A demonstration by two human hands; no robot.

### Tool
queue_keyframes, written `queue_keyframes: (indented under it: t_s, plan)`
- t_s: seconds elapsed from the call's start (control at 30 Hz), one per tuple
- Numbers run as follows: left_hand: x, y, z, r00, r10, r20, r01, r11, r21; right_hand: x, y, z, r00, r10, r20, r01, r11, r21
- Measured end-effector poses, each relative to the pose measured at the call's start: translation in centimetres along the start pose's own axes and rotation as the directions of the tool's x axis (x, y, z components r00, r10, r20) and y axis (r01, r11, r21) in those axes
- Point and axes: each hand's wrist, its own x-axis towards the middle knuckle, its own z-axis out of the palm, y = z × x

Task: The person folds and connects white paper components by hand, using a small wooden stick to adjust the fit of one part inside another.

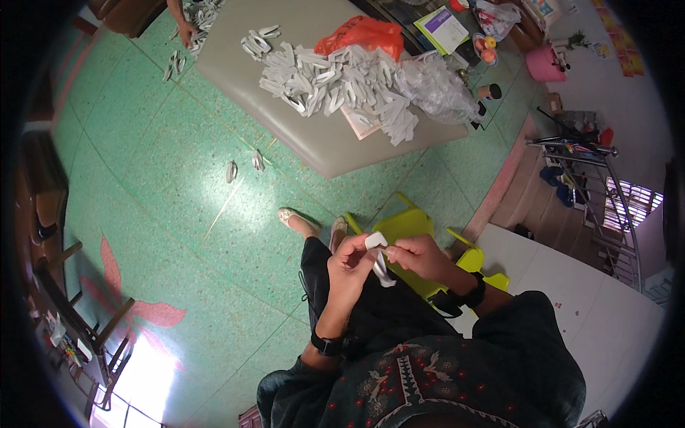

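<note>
My left hand (348, 268) is closed round a small white folded piece (375, 240) above my lap. From it hangs a pale, glossy strip (382, 271); its exact kind is too small to make out. My right hand (419, 257) pinches at the piece's right side, thumb and fingertips pressed together. A big heap of similar grey-white folded strips (321, 82) lies ahead on a beige padded surface (285, 143). A red plastic bag (360, 36) sits behind the heap, and a clear plastic bag (435, 89) to its right.
Two small bundles of strips (257, 160) lie on the green floor (164, 164). At the far left, another person's hand (187, 33) is by more strips. A yellow-green chair (407, 225) stands close by my knees. Stairs with a metal railing (621, 207) are at the right.
</note>
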Motion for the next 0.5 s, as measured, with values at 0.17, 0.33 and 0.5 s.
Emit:
queue_keyframes:
  t_s: [0.17,0.33,0.5]
  plan:
    - [0.1,-0.1,-0.3,0.994,-0.038,-0.099,0.041,0.999,0.032,-0.2,-0.4,0.4,0.993,-0.092,-0.079,0.072,0.970,-0.231]
    - [-0.3,-0.2,0.6,0.963,0.167,-0.210,-0.117,0.965,0.233,-0.7,-0.6,2.1,0.904,-0.368,-0.217,0.223,0.840,-0.495]
    - [0.1,0.7,0.1,0.969,-0.187,-0.163,0.163,0.975,-0.154,-0.6,0.0,1.4,0.898,-0.423,-0.121,0.299,0.789,-0.536]
